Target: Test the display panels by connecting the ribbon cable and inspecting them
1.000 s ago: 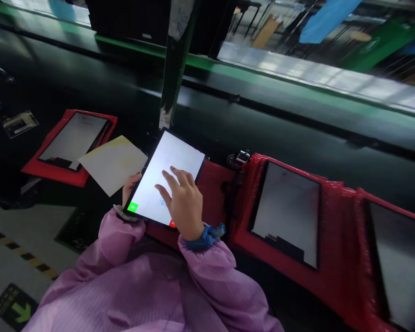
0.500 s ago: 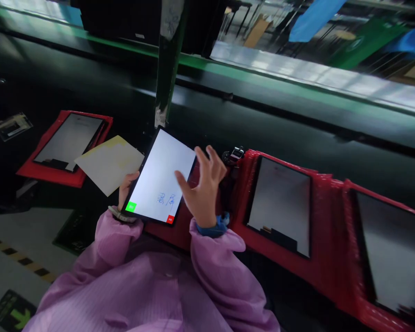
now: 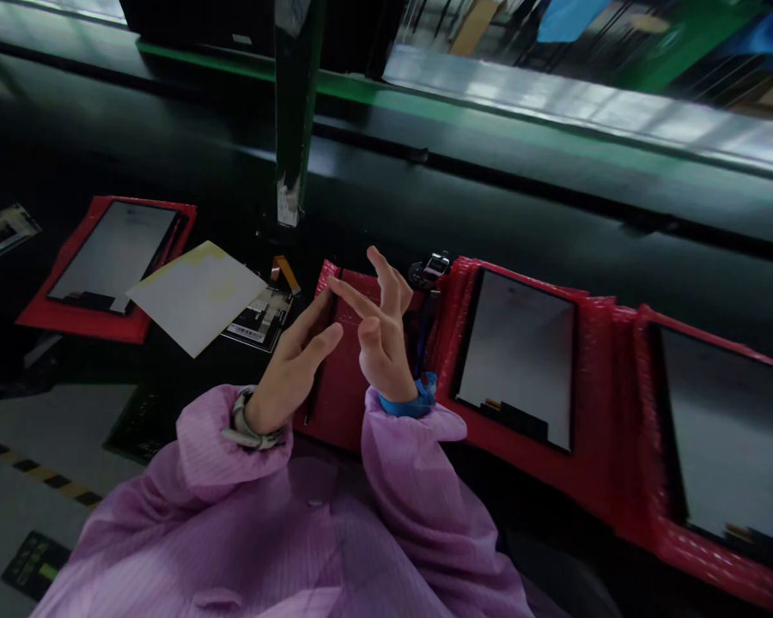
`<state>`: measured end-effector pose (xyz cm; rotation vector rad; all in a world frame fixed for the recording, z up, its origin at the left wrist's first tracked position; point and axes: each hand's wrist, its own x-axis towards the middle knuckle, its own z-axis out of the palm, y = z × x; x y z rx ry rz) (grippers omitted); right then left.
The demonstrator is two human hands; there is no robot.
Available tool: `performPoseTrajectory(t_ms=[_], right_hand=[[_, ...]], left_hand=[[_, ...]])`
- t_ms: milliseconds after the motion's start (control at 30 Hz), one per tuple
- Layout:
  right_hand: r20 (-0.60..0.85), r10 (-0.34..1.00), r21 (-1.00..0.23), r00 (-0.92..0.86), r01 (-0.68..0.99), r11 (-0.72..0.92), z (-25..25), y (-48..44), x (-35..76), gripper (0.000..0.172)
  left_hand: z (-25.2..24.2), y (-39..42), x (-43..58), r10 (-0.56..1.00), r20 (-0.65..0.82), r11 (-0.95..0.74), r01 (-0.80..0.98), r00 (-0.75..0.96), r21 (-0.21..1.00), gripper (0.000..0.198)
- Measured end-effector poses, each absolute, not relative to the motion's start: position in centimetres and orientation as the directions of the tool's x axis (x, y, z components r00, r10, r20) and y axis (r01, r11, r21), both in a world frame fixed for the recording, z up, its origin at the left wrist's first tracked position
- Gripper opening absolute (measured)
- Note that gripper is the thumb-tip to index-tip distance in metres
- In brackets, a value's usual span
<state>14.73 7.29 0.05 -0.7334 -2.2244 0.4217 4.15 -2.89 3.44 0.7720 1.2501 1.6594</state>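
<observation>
I hold a thin dark tablet (image 3: pixel 313 390) turned edge-on over a red padded tray (image 3: pixel 343 386), so its screen is hidden. My left hand (image 3: pixel 289 369) lies against the tablet's left face, fingers stretched along it and thumb at the edge. Just right of the tablet, my right hand (image 3: pixel 381 339) is raised with its fingers spread and nothing in them. Both arms wear pink sleeves, and a blue band sits on the right wrist.
Two more red trays with dark panels (image 3: pixel 519 356) (image 3: pixel 727 438) lie to the right, and another (image 3: pixel 112 249) to the left. A pale yellow sheet (image 3: pixel 197 296) and a small circuit board (image 3: pixel 261 313) lie between. A green post (image 3: pixel 293 112) stands behind, on the black belt.
The lit white screen faced me and my right hand touched it, then lifted off. Now the tablet is tipped on edge and the screen no longer shows. The view shifted left and down.
</observation>
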Motion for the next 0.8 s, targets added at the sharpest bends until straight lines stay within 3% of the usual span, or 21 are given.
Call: performPoseTrajectory(t_ms=[67, 133, 200, 300, 367, 467, 800], right_hand=[[0.563, 0.617, -0.498, -0.549, 0.370, 0.784, 0.1, 7.3, 15.0, 0.067], [0.576, 0.617, -0.510, -0.537, 0.354, 0.784, 0.1, 7.2, 15.1, 0.069], [0.566, 0.632, -0.522, -0.529, 0.364, 0.772, 0.2, 7.1, 15.2, 0.069], [0.532, 0.658, -0.517, -0.534, 0.411, 0.751, 0.4, 6.9, 15.1, 0.064], [0.528, 0.663, -0.522, -0.531, 0.412, 0.746, 0.5, 6.8, 15.1, 0.061], [0.553, 0.648, -0.549, -0.524, 0.356, 0.757, 0.5, 6.7, 15.1, 0.063], [0.568, 0.631, -0.560, -0.529, 0.312, 0.767, 0.4, 6.8, 15.2, 0.068]], left_hand=[[2.9, -4.3, 2.9, 0.872, 0.096, -0.144, -0.064, -0.480, 0.988, 0.034], [1.7, -5.7, 1.0, 0.768, 0.229, -0.068, 0.279, -0.599, 0.958, 0.031], [0.1, -6.8, -0.8, 0.724, 0.313, 0.183, 0.609, -0.615, 0.772, 0.031], [-2.6, -7.3, -2.6, 0.867, 0.201, 0.356, 0.850, -0.455, 0.389, 0.038], [-3.9, -7.2, -2.8, 0.930, 0.119, 0.318, 0.924, -0.348, 0.212, 0.044], [-4.5, -6.9, -2.5, 0.962, 0.073, 0.258, 0.965, -0.262, 0.054, 0.047], [-4.1, -6.6, -2.0, 0.964, 0.014, 0.266, 0.963, -0.266, -0.035, 0.049]])
